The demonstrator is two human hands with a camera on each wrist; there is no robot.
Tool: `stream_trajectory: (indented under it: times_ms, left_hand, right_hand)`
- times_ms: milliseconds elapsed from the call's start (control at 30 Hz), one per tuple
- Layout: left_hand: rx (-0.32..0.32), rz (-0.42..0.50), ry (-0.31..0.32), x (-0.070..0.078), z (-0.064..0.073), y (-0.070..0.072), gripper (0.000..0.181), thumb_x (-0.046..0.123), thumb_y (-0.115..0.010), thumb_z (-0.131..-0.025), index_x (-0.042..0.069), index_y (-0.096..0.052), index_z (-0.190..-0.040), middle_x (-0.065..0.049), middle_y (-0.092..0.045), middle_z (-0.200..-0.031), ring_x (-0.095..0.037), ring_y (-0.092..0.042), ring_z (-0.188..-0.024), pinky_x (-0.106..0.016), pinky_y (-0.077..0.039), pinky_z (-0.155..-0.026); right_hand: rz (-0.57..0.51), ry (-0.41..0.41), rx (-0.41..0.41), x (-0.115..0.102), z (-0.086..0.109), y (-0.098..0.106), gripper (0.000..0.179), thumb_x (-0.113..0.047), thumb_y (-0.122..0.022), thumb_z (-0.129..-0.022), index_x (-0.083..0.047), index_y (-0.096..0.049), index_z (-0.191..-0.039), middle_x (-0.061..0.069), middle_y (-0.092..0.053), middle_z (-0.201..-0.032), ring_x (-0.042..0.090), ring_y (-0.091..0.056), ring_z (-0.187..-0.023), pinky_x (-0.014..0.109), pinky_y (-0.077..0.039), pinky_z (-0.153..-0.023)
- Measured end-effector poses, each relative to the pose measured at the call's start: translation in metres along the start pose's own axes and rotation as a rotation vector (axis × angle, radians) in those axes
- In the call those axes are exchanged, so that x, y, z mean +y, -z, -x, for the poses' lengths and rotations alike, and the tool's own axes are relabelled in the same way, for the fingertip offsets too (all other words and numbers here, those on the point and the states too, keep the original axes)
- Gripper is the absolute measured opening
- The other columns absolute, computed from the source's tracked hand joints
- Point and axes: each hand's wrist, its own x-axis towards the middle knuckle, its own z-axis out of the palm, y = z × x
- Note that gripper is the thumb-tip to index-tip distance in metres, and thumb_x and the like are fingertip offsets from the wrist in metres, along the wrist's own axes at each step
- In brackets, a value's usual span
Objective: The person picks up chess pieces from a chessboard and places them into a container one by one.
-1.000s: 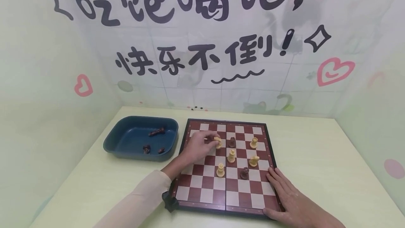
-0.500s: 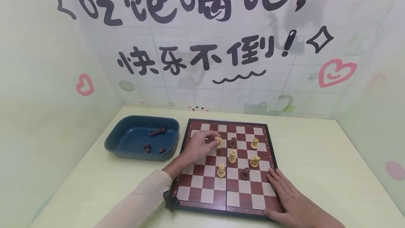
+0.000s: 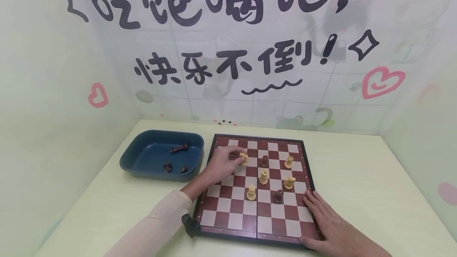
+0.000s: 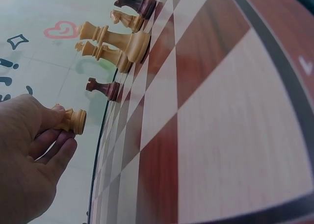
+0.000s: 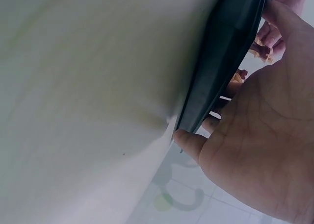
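Observation:
My left hand [image 3: 223, 163] pinches a cream chess knight [image 3: 244, 159] between thumb and fingers over the back left half of the chessboard [image 3: 235, 220]. In the left wrist view the knight's [image 4: 76, 121] base shows clear of the squares, its top partly behind the thumb. A dark rook [image 3: 264, 161] stands just right of it. A cream king [image 3: 264, 177], another cream knight [image 3: 289, 183], a cream piece [image 3: 289, 162], a flat-topped cream piece [image 3: 251, 192] and a second dark rook [image 3: 278, 196] also stand upright. My right hand [image 3: 333, 225] rests along the board's right edge, fingers extended.
A blue tray [image 3: 143, 169] left of the board holds several dark chess pieces [image 3: 179, 148] lying loose. Beyond the pale table [image 3: 350, 162] rises a wall sheet [image 3: 200, 106] with large lettering. A small black object [image 3: 191, 225] overlaps the board's front left corner.
My left hand has shifted slightly left and back with the cream knight, widening its gap from the dark rook. The view has drifted a little. My right hand stays at the board's edge.

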Motion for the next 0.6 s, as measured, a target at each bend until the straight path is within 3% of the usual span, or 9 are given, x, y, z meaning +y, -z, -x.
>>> stream_trajectory:
  times_ms: [233, 600]
  left_hand:
    - [0.013, 0.0, -0.015, -0.005, 0.001, 0.005, 0.018, 0.011, -0.074, -0.095, 0.006, -0.075, -0.113, 0.0, -0.073, -0.101, -0.016, -0.069, -0.098, -0.035, -0.057, -0.081]
    - [0.047, 0.06, -0.01, -0.006, 0.002, 0.025, 0.019, 0.005, -0.072, -0.096, 0.001, -0.073, -0.114, -0.003, -0.07, -0.1, -0.021, -0.07, -0.096, -0.031, -0.058, -0.072]
  right_hand:
    - [-0.023, -0.019, -0.021, 0.0, 0.0, 0.0, 0.105, -0.074, -0.06, -0.088, -0.002, -0.029, -0.158, 0.016, -0.026, -0.163, 0.034, -0.028, -0.146, 0.057, -0.045, -0.102]
    - [-0.013, -0.007, -0.006, 0.001, -0.001, -0.002, 0.104, -0.071, -0.062, -0.089, 0.0, -0.029, -0.157, 0.019, -0.028, -0.162, 0.037, -0.029, -0.146, 0.058, -0.045, -0.102]
